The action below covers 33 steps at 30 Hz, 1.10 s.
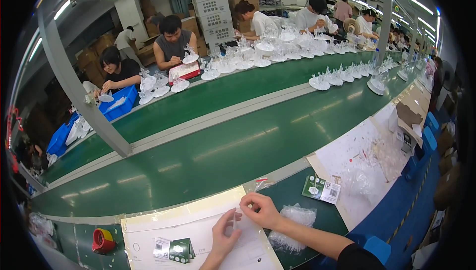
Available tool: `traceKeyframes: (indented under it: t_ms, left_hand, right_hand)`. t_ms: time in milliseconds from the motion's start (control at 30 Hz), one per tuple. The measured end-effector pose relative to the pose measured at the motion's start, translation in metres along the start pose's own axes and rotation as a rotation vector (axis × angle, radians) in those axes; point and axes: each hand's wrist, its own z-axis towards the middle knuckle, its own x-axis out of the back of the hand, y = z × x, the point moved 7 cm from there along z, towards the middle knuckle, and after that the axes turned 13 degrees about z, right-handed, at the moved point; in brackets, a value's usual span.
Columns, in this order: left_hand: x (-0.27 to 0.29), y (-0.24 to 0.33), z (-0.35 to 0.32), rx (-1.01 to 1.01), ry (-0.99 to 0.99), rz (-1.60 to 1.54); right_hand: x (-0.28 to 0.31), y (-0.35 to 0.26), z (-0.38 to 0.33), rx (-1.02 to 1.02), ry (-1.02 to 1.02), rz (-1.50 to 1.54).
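Head view, lower centre of the frame: left hand [224, 238] and right hand [262, 210] each pinch a small clear piece [234, 219] over the paper [198, 230]; best kept low and steady above the desk [208, 156].

tape roll [102, 241] left of paper sheet [198, 230], plastic bag [292, 228] right

A tape roll [102, 241] (red and yellow) lies left — green cards [180, 250] nearby.
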Motion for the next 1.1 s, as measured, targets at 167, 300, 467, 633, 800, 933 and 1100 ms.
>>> traceKeyframes:
  t_ms: [167,300,467,633,800,933,1100]
  left_hand:
    - [-0.001,0.001,0.001,0.000,-0.008,0.000]
    - [0.000,0.001,0.000,0.001,0.000,0.008]
    - [0.001,0.001,0.000,-0.014,0.023,-0.005]
    - [0.000,0.001,0.001,-0.009,0.013,0.007]
    - [0.001,-0.001,0.000,-0.010,0.038,-0.014]
    - [0.001,-0.001,0.001,-0.014,0.031,0.004]
    - [0.000,-0.001,0.000,-0.021,0.015,0.020]
  right_hand:
    - [0.002,0.006,-0.001,0.001,0.021,0.019]
    - [0.000,0.010,-0.002,-0.088,-0.007,0.035]
    - [-0.006,0.003,-0.001,-0.086,-0.090,0.020]
    - [-0.006,0.001,-0.001,-0.044,-0.097,-0.012]
    - [-0.010,-0.002,0.000,-0.063,-0.132,-0.072]
    - [-0.006,0.006,-0.001,-0.131,-0.077,-0.041]
    - [-0.004,0.008,-0.003,-0.144,-0.065,-0.030]
